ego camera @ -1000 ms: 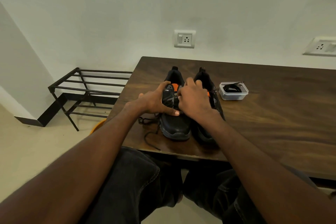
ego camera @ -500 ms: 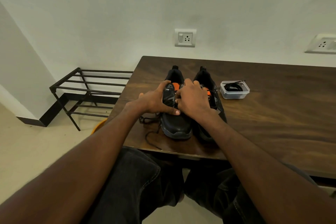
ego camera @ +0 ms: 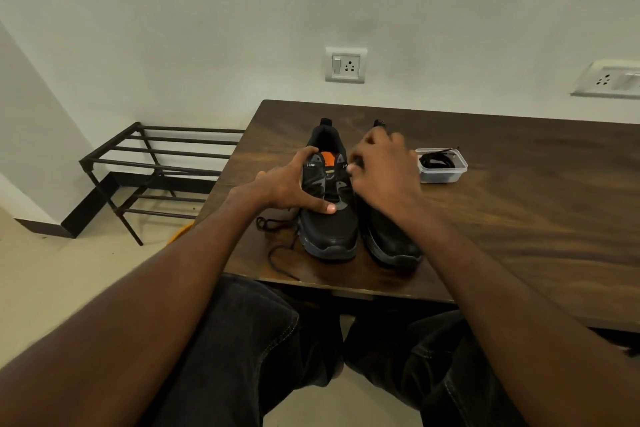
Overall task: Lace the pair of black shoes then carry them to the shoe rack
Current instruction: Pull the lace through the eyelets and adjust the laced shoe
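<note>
Step in hand, by my read: threading lace through eyelets of left black shoe point(ego camera: 329, 218).

Left hand point(ego camera: 287, 185) braces that shoe on worktop point(ego camera: 519, 218), thumb across vamp, fingers curled round collar. Right hand point(ego camera: 384, 173) fingers pinched at eyelet row, seemingly on lace; blurred, cannot confirm.

To do well: keep shoe pinned, pull lace snug, even ends, mind loose lace point(ego camera: 277, 246) trailing toward worktop edge.

Count: two black shoes, right shoe point(ego camera: 391, 243) beside first; one plastic tub point(ego camera: 441, 172) with spare lace; one shoe rack point(ego camera: 156, 170) on floor left; two wall sockets.

Left hand point(ego camera: 289, 185) grip spread wide with thumb extended, right hand point(ego camera: 382, 172) fingers curled, both forearms outstretched
</note>
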The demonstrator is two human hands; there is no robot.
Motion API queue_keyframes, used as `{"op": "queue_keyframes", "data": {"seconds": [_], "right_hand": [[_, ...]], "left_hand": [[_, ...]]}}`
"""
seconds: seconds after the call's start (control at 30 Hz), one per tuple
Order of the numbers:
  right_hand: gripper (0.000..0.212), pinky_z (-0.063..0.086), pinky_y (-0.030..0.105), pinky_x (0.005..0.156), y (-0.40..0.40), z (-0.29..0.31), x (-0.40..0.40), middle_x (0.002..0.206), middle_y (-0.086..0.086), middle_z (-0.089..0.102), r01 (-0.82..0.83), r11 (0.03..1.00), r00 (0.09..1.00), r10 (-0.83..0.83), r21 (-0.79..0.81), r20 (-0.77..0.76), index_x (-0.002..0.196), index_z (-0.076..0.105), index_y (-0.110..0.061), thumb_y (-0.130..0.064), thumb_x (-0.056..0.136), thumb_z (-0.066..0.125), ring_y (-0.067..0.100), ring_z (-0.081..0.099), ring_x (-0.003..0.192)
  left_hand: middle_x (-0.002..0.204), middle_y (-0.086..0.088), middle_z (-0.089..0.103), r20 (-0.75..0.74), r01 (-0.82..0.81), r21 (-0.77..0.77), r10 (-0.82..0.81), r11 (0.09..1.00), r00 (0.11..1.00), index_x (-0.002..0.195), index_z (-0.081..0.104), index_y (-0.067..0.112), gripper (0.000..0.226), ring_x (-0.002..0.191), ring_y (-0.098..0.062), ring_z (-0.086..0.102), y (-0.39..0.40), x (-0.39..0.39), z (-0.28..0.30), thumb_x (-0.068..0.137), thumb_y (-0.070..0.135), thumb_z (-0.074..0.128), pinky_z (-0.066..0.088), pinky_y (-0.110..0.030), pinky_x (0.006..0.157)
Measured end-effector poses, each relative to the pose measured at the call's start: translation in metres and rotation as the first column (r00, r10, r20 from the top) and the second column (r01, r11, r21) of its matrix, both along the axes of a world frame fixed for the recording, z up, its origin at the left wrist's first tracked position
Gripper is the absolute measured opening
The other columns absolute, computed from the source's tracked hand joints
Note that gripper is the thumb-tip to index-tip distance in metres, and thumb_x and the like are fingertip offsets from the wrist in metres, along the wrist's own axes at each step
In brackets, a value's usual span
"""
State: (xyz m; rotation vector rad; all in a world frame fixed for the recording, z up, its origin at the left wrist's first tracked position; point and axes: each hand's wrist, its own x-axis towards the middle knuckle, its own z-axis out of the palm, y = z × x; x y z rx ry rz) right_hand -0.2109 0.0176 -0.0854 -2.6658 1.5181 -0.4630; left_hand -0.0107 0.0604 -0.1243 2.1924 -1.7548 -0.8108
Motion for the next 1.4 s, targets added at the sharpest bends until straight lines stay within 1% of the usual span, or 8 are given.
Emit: {"op": "queue_keyframes", "data": {"seconds": [0.2,0.43,0.63,0.9,1.0,1.13,1.27,1.4], "right_hand": [[0.012,0.039,0.050,0.100,0.011,-0.012,0.031,0.101,0.000,0.069,0.002,1.000,0.995,-0.001,0.009,-0.102,0.107,0.070,-0.023,-0.028,0.096,0.068,0.025,0.062,0.107],[0.024,0.041,0.053,0.102,-0.002,0.021,-0.011,0.120,0.008,0.067,0.282,0.958,0.957,-0.284,-0.044,-0.050,0.117,0.070,-0.018,-0.030,0.096,0.070,0.032,0.057,0.120],[0.039,0.042,0.054,0.107,0.001,0.005,0.002,0.143,0.012,0.049,0.099,0.992,0.976,-0.081,0.079,-0.204,0.130,0.065,-0.015,-0.035,0.097,0.068,0.034,0.043,0.132],[0.019,0.045,0.046,0.094,0.007,-0.013,0.028,0.104,0.007,0.069,0.052,0.994,0.994,-0.043,0.095,-0.097,0.112,0.066,-0.017,-0.031,0.098,0.067,0.028,0.062,0.107],[0.019,0.047,0.042,0.082,-0.001,-0.012,0.021,0.101,0.008,0.065,0.102,0.976,0.994,-0.109,0.191,0.029,0.114,0.062,-0.011,-0.023,0.100,0.063,0.031,0.065,0.101],[0.013,0.054,0.045,0.084,-0.008,-0.006,0.012,0.111,0.012,0.065,0.049,0.959,0.998,-0.059,0.280,0.027,0.112,0.056,-0.014,-0.020,0.101,0.061,0.032,0.063,0.100],[0.006,0.057,0.049,0.091,-0.010,0.009,0.001,0.107,0.006,0.069,-0.022,0.947,0.996,-0.007,0.321,0.091,0.101,0.061,-0.023,-0.019,0.098,0.062,0.028,0.066,0.100],[0.020,0.059,0.044,0.087,-0.006,0.029,-0.033,0.093,0.003,0.076,-0.192,0.865,0.981,0.174,0.463,0.081,0.091,0.077,-0.023,-0.035,0.102,0.064,0.021,0.070,0.089]], "left_hand": [[0.153,-0.004,0.050,0.008,-0.017,-0.020,0.017,1.000,1.000,0.151,0.002,0.054,0.141,0.130,-0.033,0.056,0.003,-0.002,0.000,0.038,0.092,0.075,0.039,-0.059,0.112],[0.157,-0.005,0.046,0.003,-0.032,-0.010,0.032,0.999,0.999,0.151,0.005,0.053,0.145,0.137,-0.036,0.050,0.006,-0.004,0.009,0.029,0.095,0.073,0.040,-0.060,0.111],[0.156,-0.007,0.047,-0.032,-0.040,-0.005,0.040,0.999,0.999,0.152,0.003,0.053,0.152,0.136,-0.036,0.051,0.005,-0.005,0.006,0.025,0.096,0.074,0.042,-0.058,0.111],[0.150,-0.004,0.051,-0.070,-0.040,-0.022,0.038,0.999,0.997,0.150,0.002,0.053,0.155,0.131,-0.032,0.055,0.002,-0.003,0.001,0.020,0.097,0.074,0.044,-0.057,0.110],[0.151,-0.005,0.051,-0.053,-0.035,-0.027,0.034,0.999,0.998,0.149,0.003,0.054,0.153,0.133,-0.034,0.054,0.002,-0.004,0.003,0.020,0.097,0.074,0.043,-0.058,0.111],[0.153,-0.006,0.049,-0.053,-0.029,-0.033,0.028,0.999,0.998,0.152,0.001,0.051,0.153,0.135,-0.034,0.052,0.006,-0.005,0.005,0.025,0.096,0.075,0.040,-0.058,0.113],[0.146,-0.003,0.052,0.117,0.007,-0.172,0.013,0.985,0.993,0.152,0.017,0.043,0.124,0.123,-0.029,0.057,0.009,-0.009,0.007,0.053,0.083,0.080,0.048,-0.054,0.101],[0.090,0.012,0.058,0.111,0.080,-0.379,-0.040,0.922,0.993,0.104,0.065,0.029,0.028,0.082,-0.007,0.056,0.019,-0.018,0.020,0.086,0.046,0.079,0.039,-0.024,0.066]]}}
